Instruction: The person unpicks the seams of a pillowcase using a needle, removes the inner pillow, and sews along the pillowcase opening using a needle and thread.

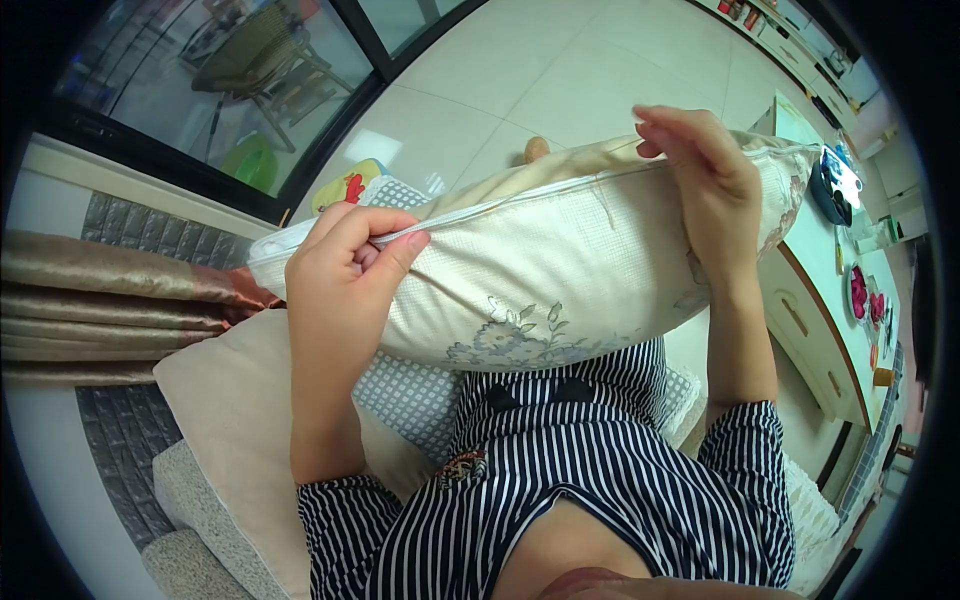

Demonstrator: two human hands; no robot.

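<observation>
A plump cream pillow (600,255) with a blue-grey flower print lies across my lap. What looks like a white zip runs along its upper edge, seemingly closed for most of its length. At the left end of that edge, my left hand (350,250) pinches the zip edge between thumb and fingers. My right hand (708,190) is at the pillow's right part, its fingers stretched up past the edge and holding nothing. Whether its palm touches the fabric is hard to tell.
A white table with drawers (815,320) stands on the right, with a bowl of pink things (857,290) on it. Dark-framed glass doors (345,100) are at upper left, beside a gathered curtain (120,300). A beige cushion (235,400) lies at my left.
</observation>
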